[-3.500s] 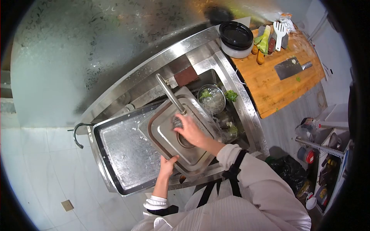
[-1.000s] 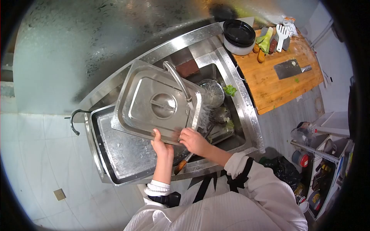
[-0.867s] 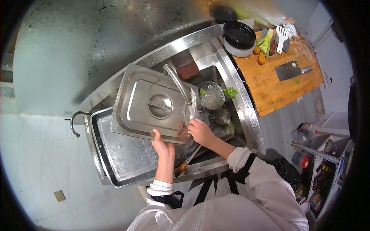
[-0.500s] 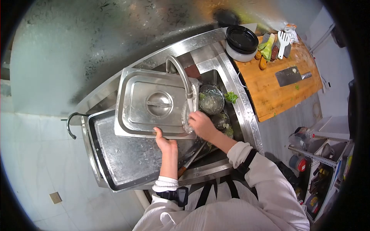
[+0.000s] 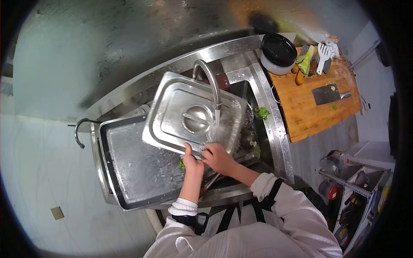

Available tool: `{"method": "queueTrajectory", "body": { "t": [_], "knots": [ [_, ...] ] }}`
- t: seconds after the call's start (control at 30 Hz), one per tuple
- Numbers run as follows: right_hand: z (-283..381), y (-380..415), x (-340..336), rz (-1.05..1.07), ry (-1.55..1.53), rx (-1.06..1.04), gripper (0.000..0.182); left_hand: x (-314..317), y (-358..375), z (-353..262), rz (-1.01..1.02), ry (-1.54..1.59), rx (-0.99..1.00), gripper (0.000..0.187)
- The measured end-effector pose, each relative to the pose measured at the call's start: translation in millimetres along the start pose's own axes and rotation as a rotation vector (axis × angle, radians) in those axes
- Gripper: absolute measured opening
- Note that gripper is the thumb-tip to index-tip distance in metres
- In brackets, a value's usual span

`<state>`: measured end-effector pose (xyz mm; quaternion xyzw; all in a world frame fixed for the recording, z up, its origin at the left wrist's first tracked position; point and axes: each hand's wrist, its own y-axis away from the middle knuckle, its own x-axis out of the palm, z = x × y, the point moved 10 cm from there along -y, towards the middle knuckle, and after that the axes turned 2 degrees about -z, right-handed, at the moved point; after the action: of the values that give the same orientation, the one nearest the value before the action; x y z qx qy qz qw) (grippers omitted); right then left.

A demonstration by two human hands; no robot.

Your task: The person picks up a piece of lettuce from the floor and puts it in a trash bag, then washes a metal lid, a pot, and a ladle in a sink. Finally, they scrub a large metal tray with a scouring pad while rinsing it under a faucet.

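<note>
A rectangular stainless-steel pan lid (image 5: 172, 124) with a recessed round handle is tilted under the curved faucet (image 5: 211, 81), and water runs onto it. My left hand (image 5: 192, 162) grips its near edge, thumb on top and fingers hidden beneath. Close beside that thumb, my right hand (image 5: 218, 158) is closed at the same edge. Its fingers are curled over something greyish that I cannot make out. Below the lid, a large dark-rimmed metal tray (image 5: 137, 172) lies across the left part of the sink.
A green leaf (image 5: 262, 112) lies on the right side of the sink (image 5: 269, 142). On the wooden cutting board (image 5: 301, 116) are a cleaver (image 5: 326, 94), a white slotted turner (image 5: 322, 58) and other tools. A white tub with a black lid (image 5: 278, 49) stands beside them. Shelves (image 5: 359, 185) hold items at right.
The lid has shifted right and turned clockwise, now covering much of the bowls in the sink. My right hand has moved from its right side down to the near edge beside my left hand.
</note>
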<state>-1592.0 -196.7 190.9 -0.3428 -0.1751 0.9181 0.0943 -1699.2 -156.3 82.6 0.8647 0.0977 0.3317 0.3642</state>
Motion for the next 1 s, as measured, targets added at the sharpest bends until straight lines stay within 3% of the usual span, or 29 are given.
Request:
{"method": "queueTrajectory", "body": {
  "t": [0.03, 0.07, 0.13, 0.17, 0.23, 0.27, 0.33, 0.43, 0.47, 0.63, 0.73, 0.77, 0.87, 1.0],
  "knots": [
    [0, -8, -8, -0.082, -0.016, -0.056, 0.021, -7, -4, 8, 0.036, -0.012, -0.026, 0.042],
    [-15, -18, -1, 0.038, 0.031, -0.02, 0.022, -4, 5, 7, 0.03, -0.041, 0.007, 0.044],
    [-62, -30, -20, -0.029, 0.123, 0.211, 0.023, 2, 20, 5, -0.026, -0.077, 0.009, 0.046],
    [-76, -29, -25, -0.029, 0.124, 0.207, 0.023, -1, 24, 4, -0.08, -0.114, 0.007, 0.048],
    [-94, -25, -54, -0.219, 0.225, 0.23, 0.021, -5, 21, 1, -0.033, -0.137, -0.002, 0.051],
    [-90, -19, -51, -0.218, 0.225, 0.228, 0.021, -7, 21, 0, -0.034, -0.128, -0.012, 0.05],
    [-50, -7, -23, 0.017, -0.005, -0.04, 0.019, -12, 19, 3, -0.035, -0.112, -0.024, 0.05],
    [-54, -8, -26, 0.032, -0.025, 0.058, 0.018, -19, 17, 8, -0.007, -0.086, -0.05, 0.049],
    [-67, -8, -37, -0.066, 0.005, 0.154, 0.016, -18, 18, 5, -0.014, -0.125, -0.031, 0.049],
    [-35, 13, -18, 0.014, -0.072, -0.058, 0.017, -13, 24, 0, -0.015, -0.09, -0.051, 0.047],
    [-73, 10, -36, -0.117, 0.026, 0.259, 0.016, -13, 22, -3, -0.022, -0.143, -0.029, 0.048],
    [-70, 12, -34, -0.115, 0.019, 0.264, 0.016, -15, 26, -6, -0.033, -0.185, -0.013, 0.048],
    [-39, 0, -18, -0.006, -0.033, 0.026, 0.016, -13, 28, -6, -0.03, -0.192, -0.059, 0.05],
    [-15, -7, -16, 0.005, -0.136, 0.049, 0.019, -15, 30, -10, -0.021, -0.219, -0.088, 0.063]
  ]
}}
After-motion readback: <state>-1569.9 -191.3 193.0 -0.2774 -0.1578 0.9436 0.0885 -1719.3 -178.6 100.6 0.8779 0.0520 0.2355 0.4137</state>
